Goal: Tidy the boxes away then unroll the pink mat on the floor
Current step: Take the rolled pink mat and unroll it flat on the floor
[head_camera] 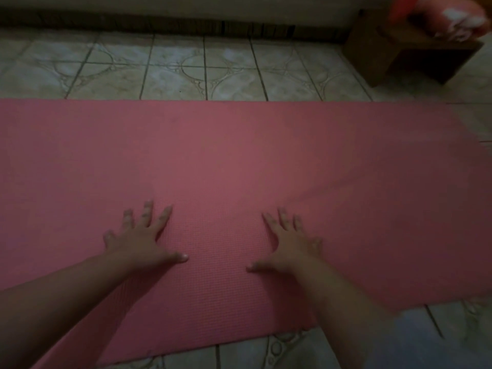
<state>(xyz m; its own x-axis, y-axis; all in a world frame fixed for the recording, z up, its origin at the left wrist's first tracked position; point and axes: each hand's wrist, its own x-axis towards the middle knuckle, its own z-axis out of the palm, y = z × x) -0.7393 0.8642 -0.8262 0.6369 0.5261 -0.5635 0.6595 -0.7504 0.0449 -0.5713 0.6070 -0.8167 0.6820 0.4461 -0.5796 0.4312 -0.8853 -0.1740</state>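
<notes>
The pink mat (pixel 239 161) lies unrolled flat across the tiled floor, running from the left edge of the view to the right. My left hand (pixel 143 238) presses on its near part with fingers spread and straight. My right hand (pixel 287 243) lies flat on the mat about a hand's width to the right, fingers also spread. A brown cardboard box (pixel 394 54) stands on the floor at the far right, beyond the mat.
Patterned floor tiles (pixel 186 67) show beyond the mat, up to a dark skirting and pale wall (pixel 159 12). A red and white bundle (pixel 450 17) lies on top of the box. A blue-clad knee (pixel 426 339) is at the lower right.
</notes>
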